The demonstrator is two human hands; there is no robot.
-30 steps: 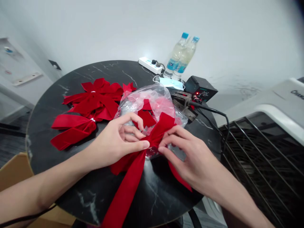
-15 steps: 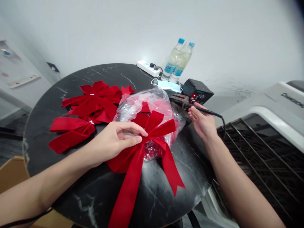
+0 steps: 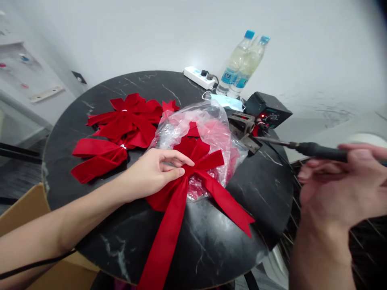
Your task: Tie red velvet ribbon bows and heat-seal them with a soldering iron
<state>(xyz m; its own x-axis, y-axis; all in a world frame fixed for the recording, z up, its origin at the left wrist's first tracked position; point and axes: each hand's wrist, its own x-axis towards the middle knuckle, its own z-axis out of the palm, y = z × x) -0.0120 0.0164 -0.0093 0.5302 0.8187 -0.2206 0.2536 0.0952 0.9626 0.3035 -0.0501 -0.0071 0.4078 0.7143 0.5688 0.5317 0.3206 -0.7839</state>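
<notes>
My left hand [image 3: 160, 169] pinches a red velvet bow [image 3: 208, 163] near its centre, thumb and forefinger closed on the fabric. Two long tails hang from the bow, one reaching past the table's near edge. Behind it lies a clear plastic bag [image 3: 169, 129] with more red fabric inside. At the right, my right hand [image 3: 338, 189] is wrapped around the dark handle of a soldering iron [image 3: 314, 150], slightly blurred. The iron's metal tip points left, just in front of the metal iron stand [image 3: 242, 123].
Several red bows [image 3: 130, 121] lie on the left of the round black marbled table [image 3: 205, 249]. At the back are a power strip [image 3: 199, 77], two bottles [image 3: 238, 66], a face mask [image 3: 226, 101] and a soldering station [image 3: 269, 110] with a lit red light. A cardboard box [image 3: 27, 209] stands below left.
My right hand has closed on the soldering iron, drawn it out of the stand and moved right. My left hand keeps its pinch on the bow. The view has shifted somewhat.
</notes>
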